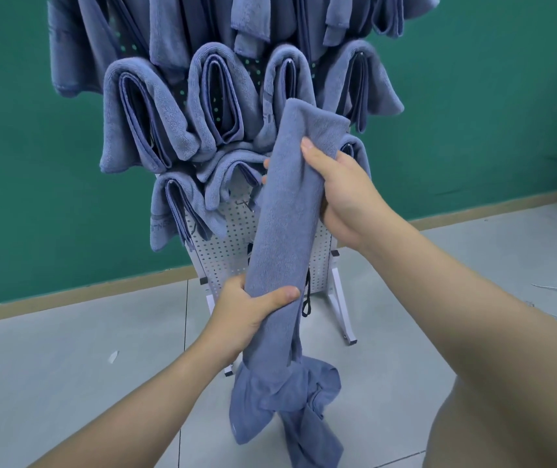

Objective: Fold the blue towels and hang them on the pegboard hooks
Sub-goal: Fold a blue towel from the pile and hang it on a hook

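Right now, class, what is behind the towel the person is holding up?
Behind the held towel, gripped by the left hand and right hand, stands the white pegboard with folded towels hanging on it. The board's middle strip and any hooks there are covered.

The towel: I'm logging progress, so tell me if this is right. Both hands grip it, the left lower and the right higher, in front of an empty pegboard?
Not quite. The head view shows the pegboard is not empty: folded blue towels already hang on it. The rest holds: the left hand grips the towel lower, the right hand higher.
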`<state>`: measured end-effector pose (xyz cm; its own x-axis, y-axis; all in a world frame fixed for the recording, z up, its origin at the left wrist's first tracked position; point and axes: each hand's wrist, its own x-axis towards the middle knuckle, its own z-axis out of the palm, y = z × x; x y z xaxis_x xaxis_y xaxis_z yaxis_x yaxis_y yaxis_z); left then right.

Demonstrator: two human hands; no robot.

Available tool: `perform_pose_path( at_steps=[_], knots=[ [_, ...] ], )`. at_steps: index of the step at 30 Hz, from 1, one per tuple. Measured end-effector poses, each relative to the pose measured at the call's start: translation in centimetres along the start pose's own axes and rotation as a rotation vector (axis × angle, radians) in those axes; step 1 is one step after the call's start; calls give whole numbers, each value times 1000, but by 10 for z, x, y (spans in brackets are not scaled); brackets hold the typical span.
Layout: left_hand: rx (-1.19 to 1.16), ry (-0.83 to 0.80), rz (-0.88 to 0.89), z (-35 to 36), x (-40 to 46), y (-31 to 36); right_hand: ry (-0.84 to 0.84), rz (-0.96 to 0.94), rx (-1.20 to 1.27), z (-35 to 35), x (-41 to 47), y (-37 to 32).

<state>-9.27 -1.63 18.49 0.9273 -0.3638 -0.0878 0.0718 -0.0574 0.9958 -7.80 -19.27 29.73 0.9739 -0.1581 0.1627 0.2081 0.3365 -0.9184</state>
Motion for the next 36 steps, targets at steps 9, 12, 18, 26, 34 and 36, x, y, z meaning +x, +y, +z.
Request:
perform_pose_path(
  at_steps=[9,12,18,26,34,36],
  knots=[
    [168,-130,-76,-6,-3,-5,213,-44,3,-33,11,-20],
    [232,-182,-78,-10,-1,-11,268,-56,44,-41,11,-26],
    [486,-291,-87,-24,5,-11,200,12,-15,-30,5,-10],
    [-16,-175,136,-25,22,17,91,113,-56,2,-3,29],
    [-52,-207,18,-31,22,26,209,154,-60,-5,1,36],
    [-7,-213,-14,-39,22,26,288,201,-123,-11,2,39]
  ],
)
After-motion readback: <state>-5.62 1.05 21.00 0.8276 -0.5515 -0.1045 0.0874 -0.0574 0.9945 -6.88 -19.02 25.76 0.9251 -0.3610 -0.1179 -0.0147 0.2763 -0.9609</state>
